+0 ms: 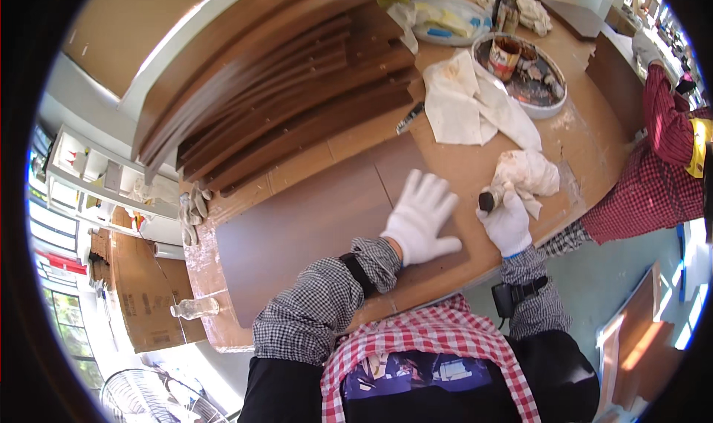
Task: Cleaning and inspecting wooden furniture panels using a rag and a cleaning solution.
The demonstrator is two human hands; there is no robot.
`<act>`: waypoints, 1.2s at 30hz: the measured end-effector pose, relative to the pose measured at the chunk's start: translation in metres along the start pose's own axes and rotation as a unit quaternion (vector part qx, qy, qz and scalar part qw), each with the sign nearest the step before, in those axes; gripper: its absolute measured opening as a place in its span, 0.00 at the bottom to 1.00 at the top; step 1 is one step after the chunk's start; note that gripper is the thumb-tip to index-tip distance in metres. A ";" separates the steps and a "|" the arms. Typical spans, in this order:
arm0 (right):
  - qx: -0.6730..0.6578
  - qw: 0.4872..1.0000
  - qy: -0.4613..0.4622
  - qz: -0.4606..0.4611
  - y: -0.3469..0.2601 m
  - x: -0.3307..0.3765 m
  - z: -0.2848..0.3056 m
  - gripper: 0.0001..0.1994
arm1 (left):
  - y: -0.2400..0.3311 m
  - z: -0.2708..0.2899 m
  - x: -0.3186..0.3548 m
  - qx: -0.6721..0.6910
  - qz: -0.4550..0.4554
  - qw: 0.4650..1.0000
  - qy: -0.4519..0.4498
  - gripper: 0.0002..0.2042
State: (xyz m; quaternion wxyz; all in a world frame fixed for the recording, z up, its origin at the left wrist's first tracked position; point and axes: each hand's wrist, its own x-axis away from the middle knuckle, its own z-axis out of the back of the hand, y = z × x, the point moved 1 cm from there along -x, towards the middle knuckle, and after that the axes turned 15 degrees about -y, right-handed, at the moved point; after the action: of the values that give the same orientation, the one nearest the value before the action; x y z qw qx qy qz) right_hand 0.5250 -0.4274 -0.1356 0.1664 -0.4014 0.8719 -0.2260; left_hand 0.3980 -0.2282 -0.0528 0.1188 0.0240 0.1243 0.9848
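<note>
Brown board (312, 222) lies flat on the workbench (460, 163) in my head view, and my left hand (421, 219) rests on it with fingers spread wide, seemingly to pin it down. My right hand (507, 221) is wrapped around a dark-tipped tool (490, 198) beside a stained rag (529, 173), held close to the board's edge.

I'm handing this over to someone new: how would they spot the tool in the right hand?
Start at the dark brown panel lying flat on the workbench, under the gloved left hand. Just to its right, the gloved right hand grips a short dark cylindrical handle. Unlike the loose cloths nearby, it ends in a crumpled white rag wad.
</note>
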 end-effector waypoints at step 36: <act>0.765 0.594 -0.238 -0.071 0.039 -0.153 -0.129 0.19 | -0.072 0.037 0.143 0.255 0.118 0.903 0.326 0.18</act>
State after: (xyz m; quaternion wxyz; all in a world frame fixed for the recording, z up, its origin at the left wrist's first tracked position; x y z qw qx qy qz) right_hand 0.5349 -0.2527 -0.0304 0.5974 -0.2271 0.2768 -0.7176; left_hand 0.2788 -0.1175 -0.0329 -0.0555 -0.2542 0.3997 0.8789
